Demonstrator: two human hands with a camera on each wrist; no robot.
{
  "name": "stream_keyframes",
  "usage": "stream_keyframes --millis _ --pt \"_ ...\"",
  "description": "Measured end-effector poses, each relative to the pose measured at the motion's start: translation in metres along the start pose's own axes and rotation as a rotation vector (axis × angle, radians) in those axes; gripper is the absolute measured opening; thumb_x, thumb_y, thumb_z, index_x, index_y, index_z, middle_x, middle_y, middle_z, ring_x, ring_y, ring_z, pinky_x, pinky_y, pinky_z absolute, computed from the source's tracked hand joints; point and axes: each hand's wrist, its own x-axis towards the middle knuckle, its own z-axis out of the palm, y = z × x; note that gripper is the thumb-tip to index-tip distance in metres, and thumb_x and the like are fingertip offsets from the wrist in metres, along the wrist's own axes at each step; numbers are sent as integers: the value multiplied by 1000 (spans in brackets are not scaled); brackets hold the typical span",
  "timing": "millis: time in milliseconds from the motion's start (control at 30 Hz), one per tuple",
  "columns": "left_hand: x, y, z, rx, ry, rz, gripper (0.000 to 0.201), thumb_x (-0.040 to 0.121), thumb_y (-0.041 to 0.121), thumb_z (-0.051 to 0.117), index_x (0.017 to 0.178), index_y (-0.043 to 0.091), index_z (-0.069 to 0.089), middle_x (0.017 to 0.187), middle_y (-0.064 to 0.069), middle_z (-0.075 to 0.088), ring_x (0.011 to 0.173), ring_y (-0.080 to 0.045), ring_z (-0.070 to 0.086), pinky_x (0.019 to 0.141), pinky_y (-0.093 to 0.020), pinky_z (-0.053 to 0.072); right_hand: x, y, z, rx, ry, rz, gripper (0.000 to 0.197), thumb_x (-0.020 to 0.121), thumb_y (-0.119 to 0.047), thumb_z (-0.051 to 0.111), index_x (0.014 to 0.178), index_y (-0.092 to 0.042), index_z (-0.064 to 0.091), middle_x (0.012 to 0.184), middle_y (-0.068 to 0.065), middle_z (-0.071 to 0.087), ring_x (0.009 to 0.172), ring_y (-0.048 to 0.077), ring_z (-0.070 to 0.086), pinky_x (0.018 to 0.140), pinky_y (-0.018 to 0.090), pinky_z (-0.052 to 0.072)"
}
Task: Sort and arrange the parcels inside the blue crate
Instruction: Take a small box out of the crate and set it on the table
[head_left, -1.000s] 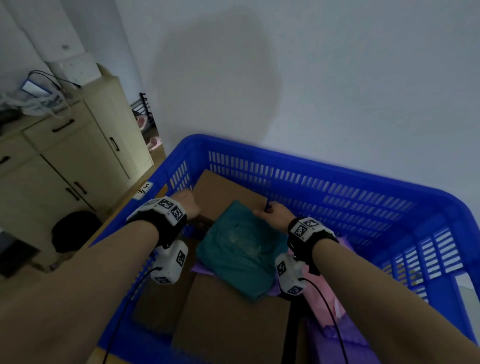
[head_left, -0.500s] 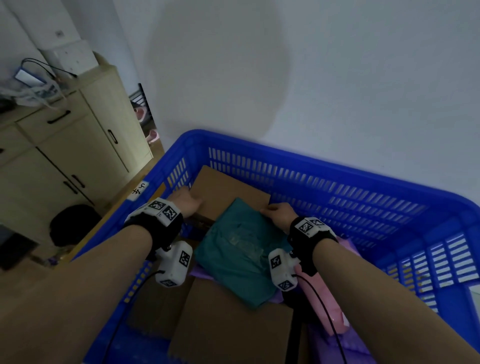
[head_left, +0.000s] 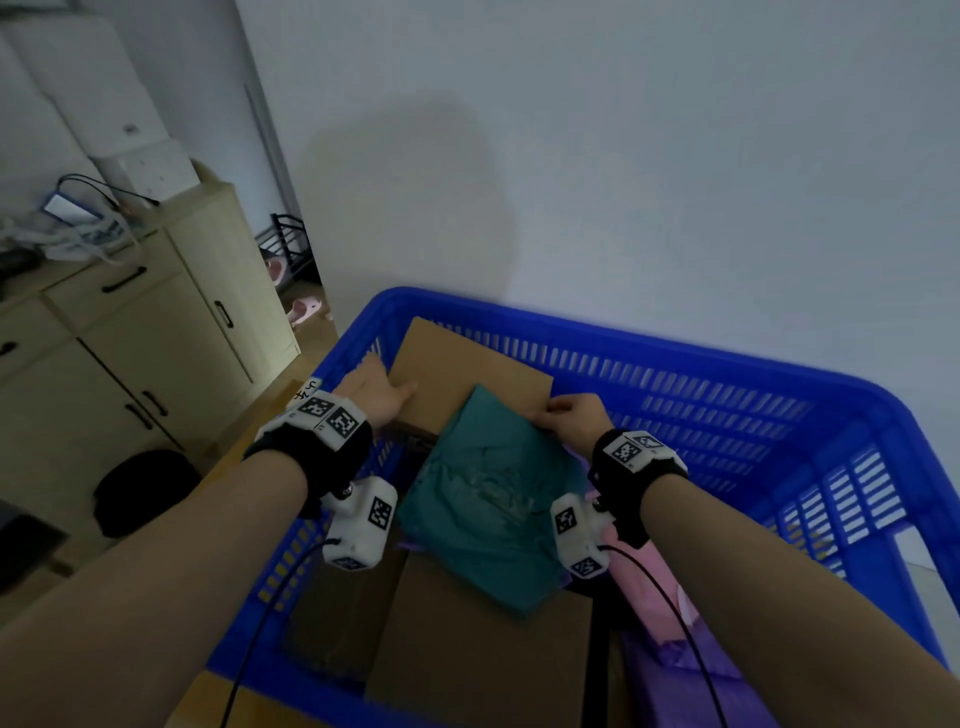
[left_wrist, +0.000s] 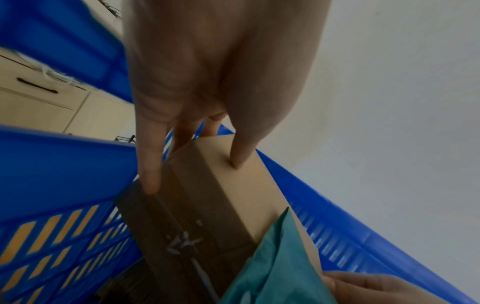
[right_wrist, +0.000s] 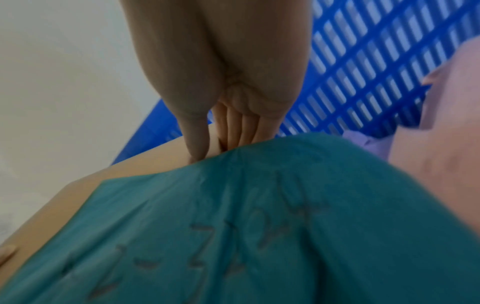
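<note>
Parcels lie stacked in the blue crate (head_left: 769, 395), and the one in hand is the cardboard box (head_left: 457, 364) at the crate's far left corner; against the pictures of a second ago its far end now stands higher along the far wall, tilted up, where before it lay lower among the rest. Left hand (head_left: 376, 397) holds the box's left edge; in the left wrist view the thumb presses on the top face while the fingers (left_wrist: 149, 164), slightly spread, run down the side between box and crate wall. Right hand (head_left: 574, 418) is at the box's near right corner, where the green bag (head_left: 483, 493) overlaps it; its fingers (right_wrist: 241, 127) are pressed together and tucked behind the bag's edge, thumb on the near side; whether they pinch the bag, the box or both cannot be told. Green bag has kept its place on top of the box's near end and a second box (head_left: 483, 639) towards the near wall; a pink parcel (head_left: 649, 587) and a purple one (head_left: 670, 691) lie at the right. Judgement: the corner box is being lifted or re-seated against the far wall; sorting is under way, and the bag resting on it may slide as it tips.
</note>
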Motion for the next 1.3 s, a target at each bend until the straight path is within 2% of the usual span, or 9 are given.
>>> stream_keyframes --millis 233,400,533,667,733,867,1000,1167,1300 --pt "-21 13 -29 -46 0 106 49 91 40 55 118 1 45 122 -18 54 108 -33 53 75 -32 35 -29 -25 -18 15 37 -85 30 83 -17 72 105 2 66 89 9 65 72 18 60 66 28 52" --pt "-40 23 -51 -128 20 172 49 93 37 55 124 1 45 125 -15 52 98 -24 48 76 -30 35 -47 -40 -23 207 34 -74 59 74 -15 79 126 -3 53 108 13 65 97 29 66 90 44 54" --pt "-50 26 -64 -275 -10 222 50 91 34 58 127 2 45 128 -14 51 95 -20 46 76 -29 36 -62 -50 -26 254 56 -94 72 74 -16 79 136 -14 44 115 14 64 95 26 65 74 36 57" --pt "-60 24 -78 -346 -6 305 56 86 36 64 129 5 47 129 -11 55 111 -27 55 86 -33 46 -78 -62 -31 236 90 -141 77 71 -20 82 138 -20 43 114 10 65 94 21 62 63 25 50" --pt "-63 23 -85 -409 -13 333 60 83 37 68 130 6 47 128 -11 56 112 -26 57 94 -38 49 -87 -67 -34 243 77 -167 76 70 -19 82 136 -22 44 115 9 64 99 22 62 70 29 52" --pt "-73 23 -95 -502 -22 381 63 83 39 66 135 10 45 129 -10 56 110 -22 55 89 -31 46 -105 -73 -37 260 66 -199 81 65 -7 84 135 -18 45 122 10 61 110 26 60 93 45 52" --pt "-82 23 -98 -564 -53 425 65 82 42 67 135 11 47 130 -9 57 113 -24 57 97 -39 49 -129 -69 -36 275 139 -195 75 66 -3 82 132 -13 48 121 12 62 111 28 60 98 47 49" --pt "-101 26 -92 -609 -180 507 61 83 30 70 137 15 45 126 -8 60 106 -22 61 90 -36 52 -168 -58 -40 293 258 -198 51 76 -16 77 122 -8 57 112 8 64 101 22 61 86 34 53" --pt "-118 25 -91 -517 -306 641 88 76 26 76 148 19 26 144 5 40 124 -10 42 95 -23 42 -197 -51 -44 352 363 -164 40 85 -29 68 118 -8 60 106 6 62 98 20 58 79 31 50"
